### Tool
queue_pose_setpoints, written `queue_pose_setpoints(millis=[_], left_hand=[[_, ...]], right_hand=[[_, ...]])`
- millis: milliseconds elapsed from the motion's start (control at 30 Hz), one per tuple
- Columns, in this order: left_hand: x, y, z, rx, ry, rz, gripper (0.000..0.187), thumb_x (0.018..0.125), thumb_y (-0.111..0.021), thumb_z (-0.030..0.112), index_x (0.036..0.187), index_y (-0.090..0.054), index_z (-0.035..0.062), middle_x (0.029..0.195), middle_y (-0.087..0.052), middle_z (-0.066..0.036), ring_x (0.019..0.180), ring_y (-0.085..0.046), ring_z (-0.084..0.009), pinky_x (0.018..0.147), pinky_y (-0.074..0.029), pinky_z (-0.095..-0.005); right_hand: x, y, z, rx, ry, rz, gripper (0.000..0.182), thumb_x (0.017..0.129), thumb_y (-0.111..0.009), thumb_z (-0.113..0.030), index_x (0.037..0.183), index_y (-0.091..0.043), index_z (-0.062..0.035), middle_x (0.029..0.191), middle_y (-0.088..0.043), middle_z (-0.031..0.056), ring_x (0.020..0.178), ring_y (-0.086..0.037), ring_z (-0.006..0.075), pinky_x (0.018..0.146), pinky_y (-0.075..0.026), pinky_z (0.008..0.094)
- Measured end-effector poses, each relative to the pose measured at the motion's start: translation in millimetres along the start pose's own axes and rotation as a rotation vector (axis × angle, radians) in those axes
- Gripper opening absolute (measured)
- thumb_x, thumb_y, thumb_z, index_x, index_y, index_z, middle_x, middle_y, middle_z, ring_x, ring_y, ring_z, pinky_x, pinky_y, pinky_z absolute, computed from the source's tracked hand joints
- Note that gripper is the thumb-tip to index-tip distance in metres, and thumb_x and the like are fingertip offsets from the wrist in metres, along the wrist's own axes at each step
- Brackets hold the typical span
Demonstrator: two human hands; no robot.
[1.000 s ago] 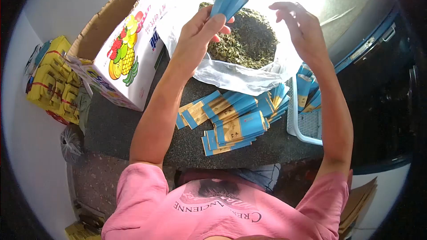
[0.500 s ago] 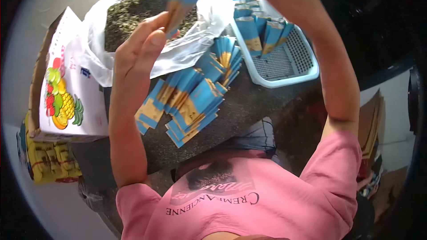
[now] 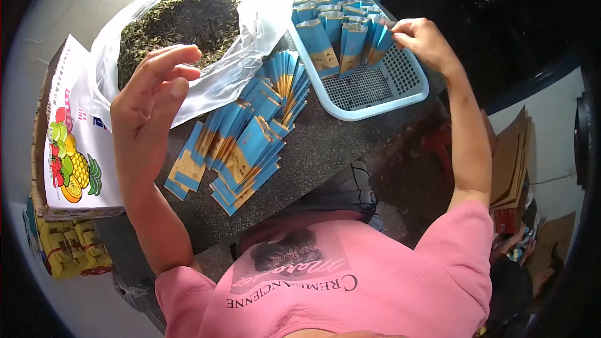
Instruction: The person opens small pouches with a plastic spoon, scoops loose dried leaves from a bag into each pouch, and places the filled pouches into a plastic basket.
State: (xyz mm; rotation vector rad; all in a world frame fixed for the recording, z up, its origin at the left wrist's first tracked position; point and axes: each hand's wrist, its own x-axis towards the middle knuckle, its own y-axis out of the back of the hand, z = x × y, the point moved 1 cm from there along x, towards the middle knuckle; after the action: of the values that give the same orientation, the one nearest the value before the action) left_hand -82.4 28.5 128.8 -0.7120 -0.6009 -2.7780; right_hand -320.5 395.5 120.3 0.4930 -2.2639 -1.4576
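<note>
My left hand (image 3: 147, 106) is now empty, fingers loosely curled — the blue packet (image 3: 378, 45) has reached the basket (image 3: 363, 114), joining others. My right hand (image 3: 427, 45) touches it — gripping or released, I can't tell.

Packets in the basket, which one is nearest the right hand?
The rightmost packet of the front row in the plastic basket: the right hand is at its top, the others farther away.

On the table (image 3: 307, 156), loose packets (image 3: 250, 153) lie before the bag (image 3: 216, 89), left of the basket (image 3: 358, 114).
</note>
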Motion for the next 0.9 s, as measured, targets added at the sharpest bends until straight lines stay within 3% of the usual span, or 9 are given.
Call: queue_pose_setpoints(millis=[67, 267, 333, 400, 567, 667, 800, 900], left_hand=[[-1.2, 0.3, 1.2, 0.003, -0.012, -0.011, 0.028, 0.092, -0.060, 0.008, 0.118, -0.063, -0.0019, 0.116, -0.062, -0.009, 0.098, -0.061, -0.0153, 0.087, -0.048, -0.0269], [-1.2, 1.0, 2.4, 0.076, -0.044, -0.050, 0.031, 0.096, -0.058, 0.019, 0.119, -0.063, -0.0017, 0.117, -0.063, -0.011, 0.097, -0.062, -0.0163, 0.086, -0.048, -0.0293], [-1.6, 0.0, 3.4, 0.080, -0.042, -0.058, 0.032, 0.096, -0.059, 0.020, 0.119, -0.063, -0.0019, 0.117, -0.062, -0.011, 0.097, -0.062, -0.0165, 0.086, -0.048, -0.0294], [-1.8, -1.5, 5.3, 0.048, -0.015, -0.039, 0.028, 0.091, -0.061, 0.009, 0.117, -0.065, 0.0000, 0.114, -0.064, -0.009, 0.096, -0.062, -0.0152, 0.084, -0.047, -0.0268], [-3.4, 2.8, 4.8, 0.071, -0.047, -0.033, 0.028, 0.090, -0.061, 0.009, 0.116, -0.064, -0.0003, 0.114, -0.065, -0.009, 0.096, -0.063, -0.0152, 0.084, -0.047, -0.0268], [-3.1, 3.8, 7.1, 0.078, -0.059, -0.032, 0.028, 0.090, -0.062, 0.009, 0.116, -0.064, -0.0008, 0.114, -0.064, -0.009, 0.096, -0.062, -0.0150, 0.084, -0.047, -0.0267], [-5.8, 1.2, 11.3, 0.088, -0.045, -0.006, 0.026, 0.090, -0.061, 0.007, 0.114, -0.064, -0.0017, 0.112, -0.065, -0.009, 0.095, -0.062, -0.0144, 0.084, -0.047, -0.0263], [-5.6, 2.5, 10.6, 0.078, -0.088, -0.037, 0.024, 0.091, -0.060, 0.006, 0.113, -0.065, -0.0015, 0.110, -0.066, -0.009, 0.094, -0.062, -0.0144, 0.083, -0.047, -0.0259]], right_hand=[[8.3, -16.7, 16.7, 0.059, -0.023, 0.002, 0.021, 0.090, -0.062, -0.016, 0.094, -0.071, 0.0027, 0.078, -0.069, 0.0082, 0.071, -0.064, 0.0157, 0.069, -0.052, 0.0316], [18.5, -25.9, 8.0, 0.120, -0.019, 0.050, 0.016, 0.093, -0.061, -0.012, 0.091, -0.070, 0.0005, 0.075, -0.065, 0.0054, 0.071, -0.061, 0.0129, 0.069, -0.051, 0.0279], [20.6, -27.7, 6.8, 0.141, -0.027, 0.039, 0.013, 0.092, -0.062, -0.011, 0.094, -0.071, -0.0012, 0.079, -0.067, 0.0071, 0.075, -0.064, 0.0142, 0.075, -0.054, 0.0294], [20.6, -31.6, 8.0, 0.159, -0.014, 0.058, 0.012, 0.092, -0.063, -0.011, 0.096, -0.070, -0.0023, 0.083, -0.068, 0.0079, 0.079, -0.065, 0.0152, 0.079, -0.055, 0.0309], [15.8, -24.6, 8.8, 0.129, 0.001, 0.056, 0.018, 0.089, -0.068, -0.012, 0.106, -0.068, -0.0067, 0.100, -0.068, 0.0079, 0.096, -0.065, 0.0171, 0.090, -0.054, 0.0348], [10.5, -19.7, 8.2, 0.125, -0.029, 0.043, 0.018, 0.089, -0.069, -0.012, 0.106, -0.067, -0.0068, 0.099, -0.068, 0.0076, 0.096, -0.065, 0.0167, 0.093, -0.053, 0.0350], [2.3, -18.9, 10.2, 0.184, -0.037, 0.061, 0.016, 0.090, -0.067, -0.011, 0.105, -0.067, -0.0057, 0.099, -0.068, 0.0065, 0.096, -0.065, 0.0155, 0.092, -0.052, 0.0328], [-7.7, -12.7, -4.9, 0.317, 0.128, 0.254, 0.017, 0.095, -0.061, -0.016, 0.105, -0.067, -0.0035, 0.093, -0.067, 0.0035, 0.088, -0.063, 0.0119, 0.080, -0.051, 0.0256]])
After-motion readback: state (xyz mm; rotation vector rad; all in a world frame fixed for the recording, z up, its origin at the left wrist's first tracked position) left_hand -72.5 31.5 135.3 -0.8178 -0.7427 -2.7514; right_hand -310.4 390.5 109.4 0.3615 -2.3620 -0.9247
